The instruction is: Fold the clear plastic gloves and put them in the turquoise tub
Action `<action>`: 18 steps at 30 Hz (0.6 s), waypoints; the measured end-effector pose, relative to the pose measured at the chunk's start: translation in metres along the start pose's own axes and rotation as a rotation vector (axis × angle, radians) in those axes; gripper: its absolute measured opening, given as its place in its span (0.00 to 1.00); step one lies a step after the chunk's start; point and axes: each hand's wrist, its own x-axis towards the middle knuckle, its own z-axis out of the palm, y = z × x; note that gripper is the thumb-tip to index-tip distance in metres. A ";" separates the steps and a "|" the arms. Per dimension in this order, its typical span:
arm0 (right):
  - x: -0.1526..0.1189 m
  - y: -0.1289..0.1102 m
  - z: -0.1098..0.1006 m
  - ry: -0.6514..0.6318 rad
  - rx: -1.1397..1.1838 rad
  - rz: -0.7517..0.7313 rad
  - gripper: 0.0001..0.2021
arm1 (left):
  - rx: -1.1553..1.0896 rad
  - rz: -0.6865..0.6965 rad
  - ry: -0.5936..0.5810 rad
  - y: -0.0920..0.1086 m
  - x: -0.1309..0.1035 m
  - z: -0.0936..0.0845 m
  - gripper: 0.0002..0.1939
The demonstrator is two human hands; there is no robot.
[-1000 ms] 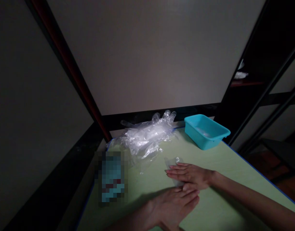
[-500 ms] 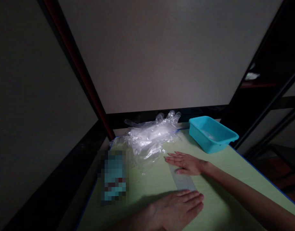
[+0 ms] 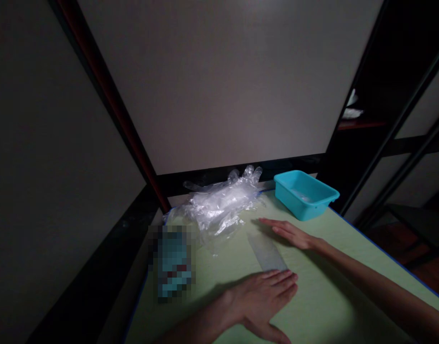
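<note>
A folded clear plastic glove (image 3: 266, 251) lies as a narrow flat strip on the green table (image 3: 323, 306). My left hand (image 3: 264, 301) rests palm down, fingers apart, its fingertips on the strip's near end. My right hand (image 3: 291, 232) is flat and tilted on its edge beside the strip's far end, fingers straight and pointing left. A heap of loose clear plastic gloves (image 3: 219, 203) sits at the table's far left corner.
A turquoise plastic tub (image 3: 305, 195) stands at the far right corner of the table. A blurred blue item (image 3: 172, 263) lies at the table's left edge. Dark metal frame bars rise on both sides; a pale wall is behind.
My right hand slid away from my left hand toward the far side, smoothing the clear glove into a long strip, then lifted off it onto its edge. My left hand stayed put.
</note>
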 end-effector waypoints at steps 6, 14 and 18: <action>-0.034 -0.016 0.007 -0.110 -0.146 -0.111 0.20 | -0.014 -0.008 -0.005 0.000 0.000 0.002 0.40; -0.035 -0.016 0.013 -0.169 -0.297 -0.089 0.20 | -0.001 -0.001 -0.015 -0.003 0.001 0.006 0.39; -0.035 -0.018 0.012 -0.169 -0.303 -0.094 0.20 | 0.011 -0.005 -0.019 -0.003 0.001 0.006 0.38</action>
